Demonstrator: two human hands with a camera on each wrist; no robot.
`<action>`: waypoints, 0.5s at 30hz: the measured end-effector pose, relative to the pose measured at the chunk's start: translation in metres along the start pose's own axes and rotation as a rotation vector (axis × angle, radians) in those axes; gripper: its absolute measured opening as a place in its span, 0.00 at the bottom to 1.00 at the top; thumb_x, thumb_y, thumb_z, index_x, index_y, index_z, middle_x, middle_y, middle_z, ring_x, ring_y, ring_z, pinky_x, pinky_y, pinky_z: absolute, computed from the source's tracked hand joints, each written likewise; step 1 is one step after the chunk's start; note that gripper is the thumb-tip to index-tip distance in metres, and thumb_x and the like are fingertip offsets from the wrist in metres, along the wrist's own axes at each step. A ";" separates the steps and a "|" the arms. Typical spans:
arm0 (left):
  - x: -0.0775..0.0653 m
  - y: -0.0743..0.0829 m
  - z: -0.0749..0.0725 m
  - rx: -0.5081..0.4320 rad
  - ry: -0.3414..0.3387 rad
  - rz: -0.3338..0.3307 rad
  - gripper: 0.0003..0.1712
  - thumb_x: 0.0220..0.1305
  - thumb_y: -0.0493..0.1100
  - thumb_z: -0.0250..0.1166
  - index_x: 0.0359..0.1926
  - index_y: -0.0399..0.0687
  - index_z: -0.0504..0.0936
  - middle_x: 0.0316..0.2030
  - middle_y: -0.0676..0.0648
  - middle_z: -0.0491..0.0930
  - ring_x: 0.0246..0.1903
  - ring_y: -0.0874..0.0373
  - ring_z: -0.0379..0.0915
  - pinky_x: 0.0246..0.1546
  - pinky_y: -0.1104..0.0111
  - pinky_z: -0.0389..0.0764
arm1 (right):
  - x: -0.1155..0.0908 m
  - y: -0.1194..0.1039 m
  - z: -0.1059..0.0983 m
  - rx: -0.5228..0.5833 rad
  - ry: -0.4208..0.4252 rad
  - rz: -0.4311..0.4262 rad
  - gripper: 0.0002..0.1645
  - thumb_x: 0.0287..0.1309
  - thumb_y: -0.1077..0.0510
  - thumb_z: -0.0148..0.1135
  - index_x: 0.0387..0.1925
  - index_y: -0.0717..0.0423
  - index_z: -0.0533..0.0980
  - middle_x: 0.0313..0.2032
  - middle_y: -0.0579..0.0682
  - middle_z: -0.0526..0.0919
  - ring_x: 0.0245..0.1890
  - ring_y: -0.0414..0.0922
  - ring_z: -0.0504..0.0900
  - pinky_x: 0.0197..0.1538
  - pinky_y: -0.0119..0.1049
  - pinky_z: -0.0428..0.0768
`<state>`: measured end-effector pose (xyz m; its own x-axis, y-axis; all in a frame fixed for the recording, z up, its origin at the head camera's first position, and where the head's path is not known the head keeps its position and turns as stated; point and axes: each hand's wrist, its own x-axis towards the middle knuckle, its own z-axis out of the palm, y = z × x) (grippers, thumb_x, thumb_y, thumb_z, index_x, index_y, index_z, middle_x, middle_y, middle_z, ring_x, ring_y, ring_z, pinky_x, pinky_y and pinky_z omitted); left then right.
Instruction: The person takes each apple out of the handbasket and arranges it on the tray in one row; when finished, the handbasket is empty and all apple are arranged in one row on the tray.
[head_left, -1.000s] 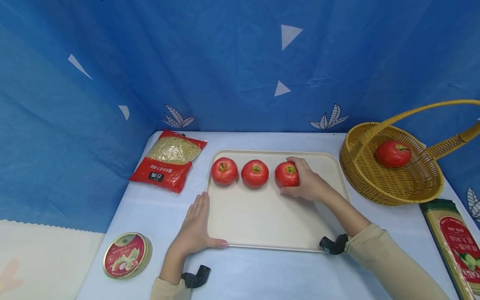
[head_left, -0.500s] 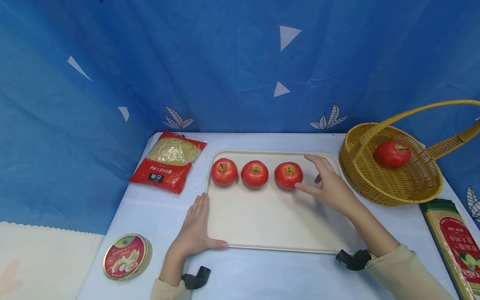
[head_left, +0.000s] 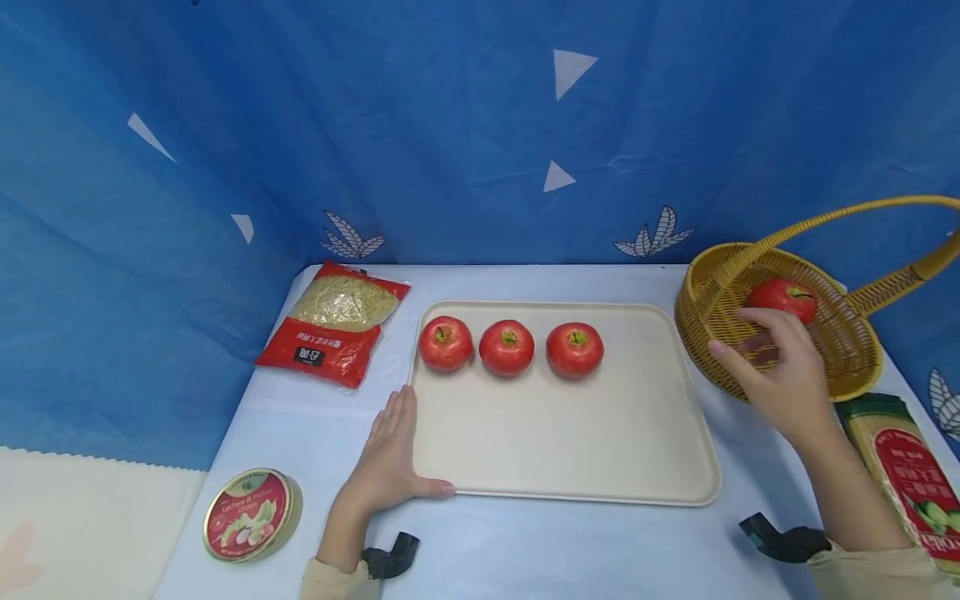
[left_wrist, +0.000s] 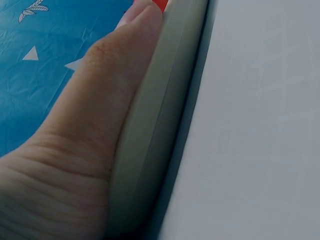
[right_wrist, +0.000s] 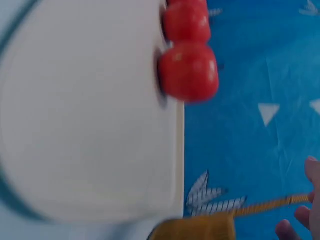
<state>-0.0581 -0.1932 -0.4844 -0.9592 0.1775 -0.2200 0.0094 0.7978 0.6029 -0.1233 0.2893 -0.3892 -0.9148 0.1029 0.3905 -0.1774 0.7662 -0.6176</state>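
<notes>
Three red apples stand in a row along the back of a cream tray (head_left: 562,442): a left apple (head_left: 446,344), a middle apple (head_left: 507,347) and a right apple (head_left: 574,350). My left hand (head_left: 386,458) rests against the tray's front left corner, fingers straight along the left side and thumb (left_wrist: 100,95) along the front edge. Over the near side of a yellow wicker basket (head_left: 705,287) hovers my right hand (head_left: 787,383), fingers spread and holding nothing. Another apple (head_left: 783,298) lies inside the basket, just beyond those fingers and partly hidden by them.
A red bag of pasta (head_left: 330,325) lies at the back left, and a round candy tin (head_left: 250,515) sits at the front left. A green and tan package (head_left: 907,475) lies in front of the basket. The basket's tall handle (head_left: 847,212) arches above it.
My right hand has let go of the right apple in the row and moved right, from the tray to over the basket. The left hand stays at the tray's corner.
</notes>
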 end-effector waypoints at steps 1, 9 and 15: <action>0.000 0.000 0.000 0.001 0.002 0.002 0.93 0.23 0.77 0.78 0.79 0.44 0.31 0.80 0.43 0.30 0.79 0.45 0.23 0.77 0.45 0.36 | 0.003 0.007 -0.003 -0.014 0.005 0.033 0.34 0.56 0.54 0.72 0.63 0.54 0.72 0.56 0.54 0.72 0.38 0.26 0.70 0.38 0.06 0.66; 0.000 -0.001 0.001 0.000 0.009 0.011 0.92 0.24 0.77 0.78 0.79 0.44 0.32 0.80 0.43 0.31 0.79 0.45 0.24 0.77 0.44 0.36 | 0.030 0.061 -0.020 -0.097 0.008 0.250 0.41 0.64 0.46 0.63 0.72 0.55 0.62 0.62 0.61 0.64 0.35 0.25 0.64 0.35 0.10 0.62; 0.000 0.000 0.001 0.001 0.003 0.009 0.92 0.25 0.76 0.79 0.79 0.44 0.31 0.80 0.43 0.31 0.79 0.45 0.23 0.77 0.44 0.36 | 0.049 0.083 -0.023 -0.146 -0.079 0.368 0.49 0.65 0.41 0.58 0.76 0.59 0.51 0.69 0.69 0.55 0.52 0.53 0.70 0.46 0.35 0.78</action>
<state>-0.0583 -0.1929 -0.4855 -0.9600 0.1828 -0.2121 0.0183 0.7969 0.6038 -0.1741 0.3724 -0.4055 -0.9337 0.3425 0.1044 0.2152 0.7699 -0.6007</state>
